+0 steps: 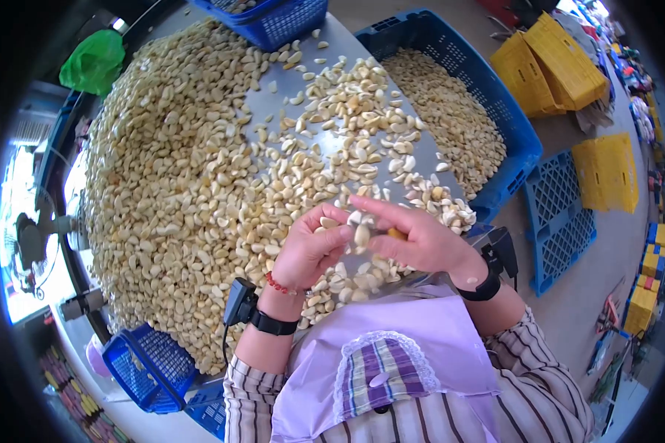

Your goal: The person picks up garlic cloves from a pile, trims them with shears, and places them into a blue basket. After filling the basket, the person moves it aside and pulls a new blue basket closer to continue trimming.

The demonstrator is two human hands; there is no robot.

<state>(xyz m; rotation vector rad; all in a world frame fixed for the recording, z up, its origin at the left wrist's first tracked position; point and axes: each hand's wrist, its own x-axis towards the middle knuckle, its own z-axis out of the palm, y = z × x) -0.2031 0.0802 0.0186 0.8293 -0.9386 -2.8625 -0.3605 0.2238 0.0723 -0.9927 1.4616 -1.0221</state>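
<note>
My left hand [314,247] is closed in a pinch, with a pale garlic clove [324,222] at its fingertips. Just right of it is my right hand [421,238], index finger stretched toward the left hand and thumb bent. A small orange-brown thing [397,234], perhaps a handle, shows between that thumb and fingers; most of it is hidden. Between the two hands are loose cloves [362,235], slightly blurred. Beneath and around both hands lie peeled cream-coloured cloves, heaped in a big pile [177,170] to the left on a metal table [277,88].
A large blue crate [521,140] with many cloves stands right of the table. Smaller blue baskets sit at the far edge [292,26] and near left [148,369]. Yellow crates [561,63] and a blue pallet [561,221] are on the floor. A fan [33,236] stands left.
</note>
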